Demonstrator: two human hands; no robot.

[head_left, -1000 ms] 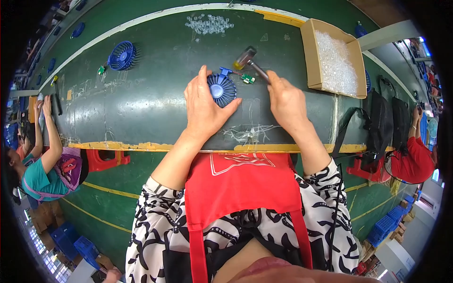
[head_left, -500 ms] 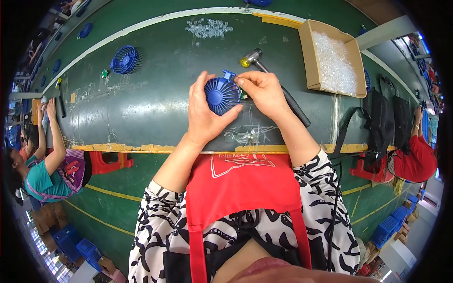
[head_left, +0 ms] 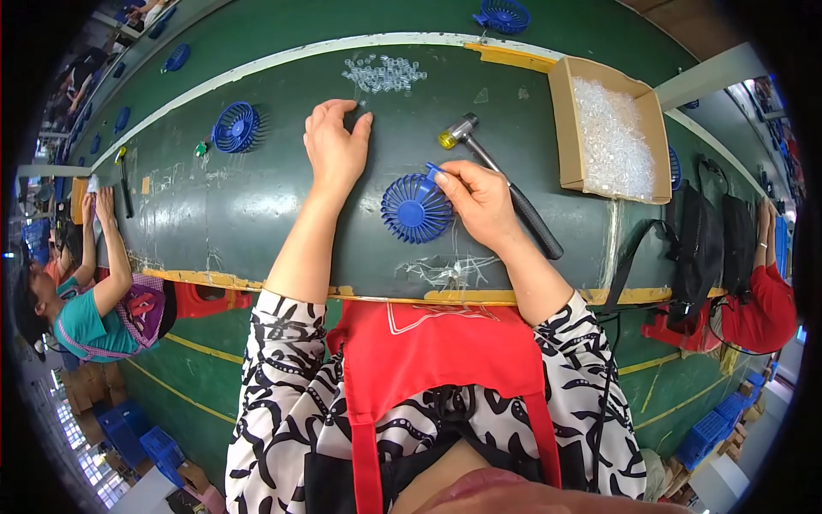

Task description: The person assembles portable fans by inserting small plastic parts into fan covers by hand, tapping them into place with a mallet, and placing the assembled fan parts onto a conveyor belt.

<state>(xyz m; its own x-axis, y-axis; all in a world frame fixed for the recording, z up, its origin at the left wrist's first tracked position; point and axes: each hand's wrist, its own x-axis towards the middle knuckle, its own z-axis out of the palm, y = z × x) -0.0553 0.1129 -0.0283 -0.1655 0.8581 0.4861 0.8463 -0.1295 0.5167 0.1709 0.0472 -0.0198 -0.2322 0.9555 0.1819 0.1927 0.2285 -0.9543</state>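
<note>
My right hand [head_left: 481, 199] pinches the small stem of a round blue fan guard [head_left: 413, 211], whose ribbed face is turned up just above the bench. My left hand [head_left: 336, 144] reaches forward with thumb and index finger apart. One small clear piece [head_left: 363, 104] lies by its fingertips. Just beyond is a loose pile of small clear plastic pieces [head_left: 387, 74]. A hammer [head_left: 505, 180] with a yellow face and a black grip lies to the right of my right hand.
A cardboard box [head_left: 565, 128] full of clear pieces stands at the right, with black bags [head_left: 692, 227] beyond. Another blue fan guard [head_left: 235, 127] with a small green part [head_left: 202, 149] lies at the left. Co-workers sit at both sides. More blue fan parts [head_left: 503, 15] lie across the green surface behind.
My left hand has let go of the fan guard and moved forward toward the clear pieces. My right hand keeps hold of the stem, and the guard has shifted slightly nearer me.
</note>
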